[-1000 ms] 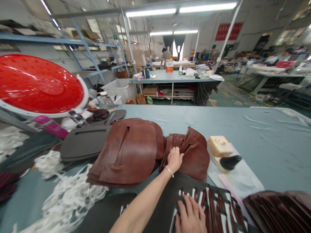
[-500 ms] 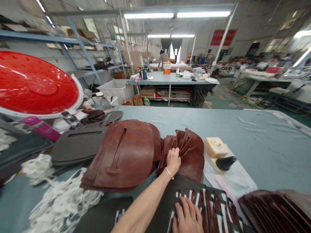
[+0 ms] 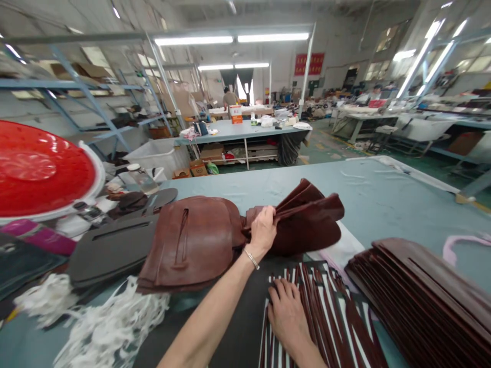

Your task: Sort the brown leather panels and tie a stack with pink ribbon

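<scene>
My left hand (image 3: 263,230) is closed on a bundle of brown leather pieces (image 3: 307,220), lifted off the table and fanned toward the right. Left of it lies a stack of larger brown leather panels (image 3: 192,243) with a slit in the top one. My right hand (image 3: 286,317) rests flat, fingers spread, on a row of thin brown leather strips (image 3: 326,312) laid over a dark mat (image 3: 238,327).
A stack of dark brown leather pieces (image 3: 425,296) sits at the right. Grey foam panels (image 3: 111,248), white shredded strips (image 3: 103,322) and a red round basket (image 3: 42,168) lie left. The blue-grey table (image 3: 383,194) stretches ahead. A person stands at a far table (image 3: 245,130).
My left hand has gripped the small leather bundle and raised it off the table, hiding the cream block and black tool. The view has swung right. My right hand stays on the strips.
</scene>
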A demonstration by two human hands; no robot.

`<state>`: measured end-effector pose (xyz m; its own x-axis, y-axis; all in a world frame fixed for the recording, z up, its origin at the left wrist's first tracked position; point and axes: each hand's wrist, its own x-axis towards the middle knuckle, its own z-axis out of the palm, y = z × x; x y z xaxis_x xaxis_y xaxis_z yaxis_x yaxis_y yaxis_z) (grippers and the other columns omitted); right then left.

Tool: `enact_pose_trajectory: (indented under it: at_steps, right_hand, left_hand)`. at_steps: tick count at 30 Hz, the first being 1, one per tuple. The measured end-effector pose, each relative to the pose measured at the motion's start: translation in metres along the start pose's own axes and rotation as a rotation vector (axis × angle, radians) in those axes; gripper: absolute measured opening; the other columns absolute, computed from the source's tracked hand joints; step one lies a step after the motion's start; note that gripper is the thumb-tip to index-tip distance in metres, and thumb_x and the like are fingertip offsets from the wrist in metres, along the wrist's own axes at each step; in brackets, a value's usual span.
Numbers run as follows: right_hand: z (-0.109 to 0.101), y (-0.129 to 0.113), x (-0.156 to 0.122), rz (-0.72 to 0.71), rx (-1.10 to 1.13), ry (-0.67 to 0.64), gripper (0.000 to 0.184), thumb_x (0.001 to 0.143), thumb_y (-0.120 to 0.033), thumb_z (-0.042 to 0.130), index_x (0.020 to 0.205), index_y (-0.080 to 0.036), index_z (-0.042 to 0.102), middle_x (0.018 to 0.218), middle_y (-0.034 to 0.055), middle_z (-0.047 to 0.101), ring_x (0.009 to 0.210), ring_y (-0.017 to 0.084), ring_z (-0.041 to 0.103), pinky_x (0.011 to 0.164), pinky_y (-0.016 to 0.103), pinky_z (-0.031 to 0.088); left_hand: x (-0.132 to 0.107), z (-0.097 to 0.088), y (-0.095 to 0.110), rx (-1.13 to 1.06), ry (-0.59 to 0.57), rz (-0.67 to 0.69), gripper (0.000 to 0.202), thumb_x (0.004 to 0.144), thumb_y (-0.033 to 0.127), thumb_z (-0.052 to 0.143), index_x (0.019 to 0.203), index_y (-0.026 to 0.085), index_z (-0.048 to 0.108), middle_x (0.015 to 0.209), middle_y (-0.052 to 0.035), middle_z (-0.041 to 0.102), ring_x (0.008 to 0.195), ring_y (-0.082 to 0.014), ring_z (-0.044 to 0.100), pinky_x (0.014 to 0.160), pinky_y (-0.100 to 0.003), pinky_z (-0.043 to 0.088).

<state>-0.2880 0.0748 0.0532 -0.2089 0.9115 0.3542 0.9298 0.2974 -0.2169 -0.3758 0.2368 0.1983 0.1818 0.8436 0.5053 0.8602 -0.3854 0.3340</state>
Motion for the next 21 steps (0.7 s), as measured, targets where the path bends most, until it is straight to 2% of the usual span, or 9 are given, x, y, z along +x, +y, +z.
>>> enact_pose_trajectory:
  at_steps: [4,6,8,10,13,15,17,19,21]
  right_hand:
    - [-0.015,-0.004,-0.001,-0.004,0.026,-0.079,0.026,0.082,-0.024,0.055,0.107,-0.02,0.059,0.123,0.0101,0.057,0.121,0.027,0.044,0.107,0.045,0.024]
    - [-0.021,-0.005,-0.002,-0.014,0.027,-0.083,0.025,0.083,-0.024,0.053,0.108,-0.019,0.059,0.123,0.0112,0.056,0.121,0.027,0.043,0.107,0.046,0.025]
    - [-0.024,-0.005,-0.003,-0.017,0.032,-0.079,0.026,0.084,-0.023,0.052,0.108,-0.018,0.059,0.123,0.0122,0.056,0.121,0.028,0.042,0.106,0.046,0.025]
    - [-0.025,-0.005,-0.004,-0.022,0.052,-0.068,0.026,0.084,-0.023,0.052,0.108,-0.017,0.059,0.122,0.0129,0.056,0.121,0.028,0.041,0.106,0.047,0.025]
    - [-0.021,-0.003,-0.007,-0.032,0.152,-0.019,0.024,0.082,-0.021,0.053,0.104,-0.016,0.06,0.12,0.0142,0.056,0.121,0.03,0.041,0.106,0.048,0.026]
    - [-0.018,0.001,-0.009,-0.022,0.249,0.032,0.024,0.081,-0.019,0.052,0.102,-0.014,0.061,0.115,0.0156,0.057,0.117,0.03,0.043,0.104,0.048,0.029]
    - [-0.014,0.007,-0.01,0.001,0.324,0.079,0.024,0.082,-0.017,0.047,0.101,-0.012,0.061,0.109,0.0167,0.059,0.111,0.029,0.047,0.1,0.047,0.033]
    - [-0.011,0.013,-0.012,0.02,0.371,0.114,0.026,0.086,-0.016,0.039,0.1,-0.011,0.061,0.106,0.0166,0.06,0.107,0.027,0.05,0.097,0.044,0.037]
    - [-0.01,0.018,-0.012,0.048,0.428,0.153,0.031,0.089,-0.015,0.031,0.101,-0.011,0.059,0.105,0.0157,0.06,0.105,0.024,0.052,0.096,0.041,0.04]
  left_hand:
    - [0.024,-0.065,0.018,0.146,-0.026,0.04,0.028,0.092,0.023,0.049,0.115,0.017,0.036,0.098,-0.0063,0.059,0.092,-0.0198,0.061,0.073,-0.028,0.044]
    - [0.027,-0.098,0.026,0.267,-0.133,0.092,0.027,0.093,0.022,0.045,0.117,0.014,0.035,0.103,-0.0102,0.058,0.096,-0.0214,0.061,0.076,-0.029,0.046]
    - [0.018,-0.123,0.032,0.406,-0.26,0.108,0.02,0.094,0.019,0.04,0.113,0.012,0.039,0.103,-0.0126,0.056,0.095,-0.0234,0.063,0.077,-0.031,0.048]
    - [-0.006,-0.134,0.036,0.512,-0.373,0.111,0.019,0.093,0.014,0.035,0.11,0.01,0.041,0.102,-0.0142,0.055,0.091,-0.0252,0.064,0.073,-0.033,0.05]
    - [-0.067,-0.123,0.041,0.533,-0.582,0.149,0.027,0.086,0.008,0.037,0.113,0.007,0.041,0.104,-0.0171,0.052,0.088,-0.027,0.065,0.068,-0.034,0.053]
    - [-0.117,-0.103,0.045,0.458,-0.771,0.164,0.033,0.082,0.008,0.043,0.116,0.007,0.041,0.103,-0.0176,0.053,0.088,-0.0274,0.065,0.069,-0.036,0.054]
    - [-0.165,-0.081,0.05,0.351,-0.908,0.096,0.036,0.079,0.01,0.047,0.115,0.008,0.042,0.102,-0.0168,0.054,0.087,-0.0277,0.065,0.07,-0.037,0.054]
    - [-0.203,-0.065,0.055,0.202,-0.908,-0.028,0.031,0.081,0.015,0.048,0.111,0.012,0.044,0.103,-0.0168,0.055,0.088,-0.0275,0.065,0.071,-0.037,0.053]
    - [-0.23,-0.057,0.056,0.002,-0.807,-0.116,0.028,0.085,0.023,0.046,0.112,0.014,0.046,0.106,-0.0165,0.055,0.092,-0.0264,0.063,0.078,-0.037,0.052]
